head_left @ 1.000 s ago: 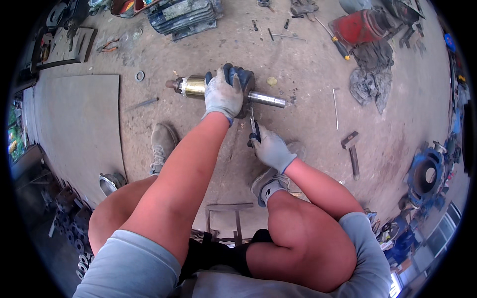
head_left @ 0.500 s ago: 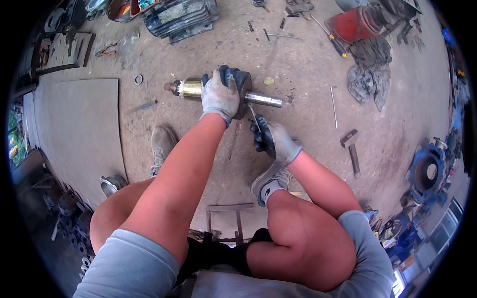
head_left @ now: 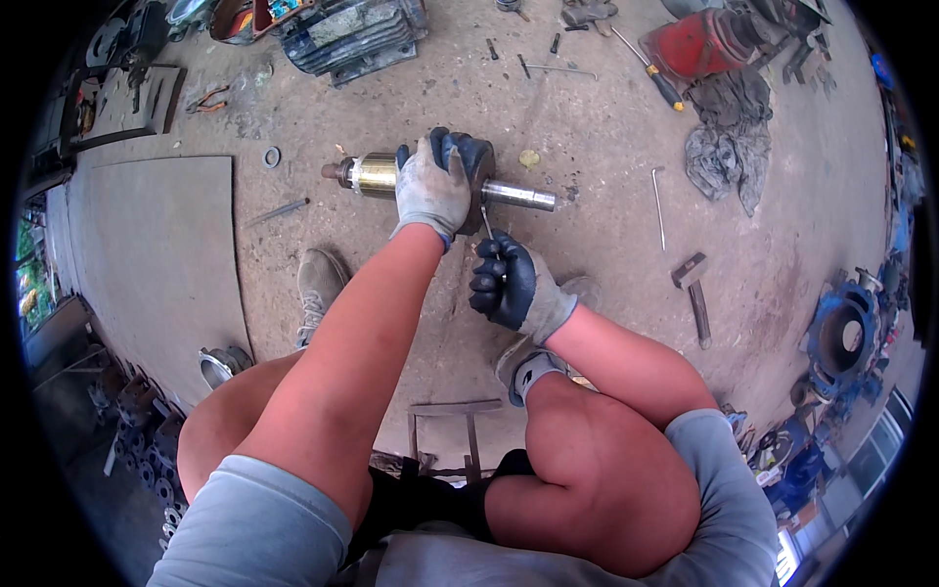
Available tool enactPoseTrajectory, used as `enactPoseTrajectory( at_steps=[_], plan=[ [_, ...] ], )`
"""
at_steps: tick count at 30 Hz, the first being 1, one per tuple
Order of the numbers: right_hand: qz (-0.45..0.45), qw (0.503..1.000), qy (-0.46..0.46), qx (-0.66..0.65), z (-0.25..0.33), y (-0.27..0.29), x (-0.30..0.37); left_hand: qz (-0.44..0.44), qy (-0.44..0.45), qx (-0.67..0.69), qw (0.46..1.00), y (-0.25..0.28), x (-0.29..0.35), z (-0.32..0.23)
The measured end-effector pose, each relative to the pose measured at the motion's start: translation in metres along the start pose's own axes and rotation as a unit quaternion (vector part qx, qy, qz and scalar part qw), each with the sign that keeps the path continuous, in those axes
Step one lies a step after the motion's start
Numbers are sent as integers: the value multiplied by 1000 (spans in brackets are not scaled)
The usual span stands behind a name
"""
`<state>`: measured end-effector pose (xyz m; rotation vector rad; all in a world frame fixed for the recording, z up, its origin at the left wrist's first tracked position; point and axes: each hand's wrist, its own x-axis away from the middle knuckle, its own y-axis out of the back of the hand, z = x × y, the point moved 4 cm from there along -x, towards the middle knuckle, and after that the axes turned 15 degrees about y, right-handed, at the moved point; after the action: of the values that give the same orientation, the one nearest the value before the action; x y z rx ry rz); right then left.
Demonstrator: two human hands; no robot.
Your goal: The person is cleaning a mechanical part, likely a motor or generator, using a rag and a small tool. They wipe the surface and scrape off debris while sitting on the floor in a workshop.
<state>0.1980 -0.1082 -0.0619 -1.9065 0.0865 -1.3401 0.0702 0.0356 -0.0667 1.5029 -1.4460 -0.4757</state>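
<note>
A metal shaft assembly (head_left: 521, 196) lies on the concrete floor in front of me, with a gold-coloured cylinder at its left and a bare shiny end at its right. My left hand (head_left: 431, 188), in a white and dark-coated glove, is closed over the dark round part (head_left: 478, 161) in its middle. In the matching glove, my right hand (head_left: 514, 287) grips a thin metal tool (head_left: 488, 221), just below the bare end. The tool's tip meets the round part's right face, close to the shaft. Its handle is hidden in my fist.
To the right lie a hammer (head_left: 693, 298), a thin rod (head_left: 658, 208) and a dark rag (head_left: 732, 147). Farther off are a screwdriver (head_left: 665, 86), a red jack-like body (head_left: 696, 46) and a finned motor housing (head_left: 357, 39). A flat sheet (head_left: 156, 245) and a metal ring (head_left: 271, 157) are left.
My right hand has shifted left and slightly toward me, its fist turning, and the tool now stands more upright against the round part. My left hand and the shaft assembly stay in place.
</note>
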Motion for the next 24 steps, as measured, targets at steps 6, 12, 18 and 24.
enactPoseTrajectory(
  at_steps=[6,12,18,24],
  plan=[
    [-5,997,21,72,-6,-1,-6,3,-1,7,1000,4,3,-4],
    [42,921,167,348,26,47,-27,3,4,16,1000,2,2,-5],
    [5,514,368,775,73,13,-4,-7,5,20,1000,5,4,-4],
    [53,127,418,898,83,-41,27,-17,-10,20,1000,4,3,-3]
  ],
)
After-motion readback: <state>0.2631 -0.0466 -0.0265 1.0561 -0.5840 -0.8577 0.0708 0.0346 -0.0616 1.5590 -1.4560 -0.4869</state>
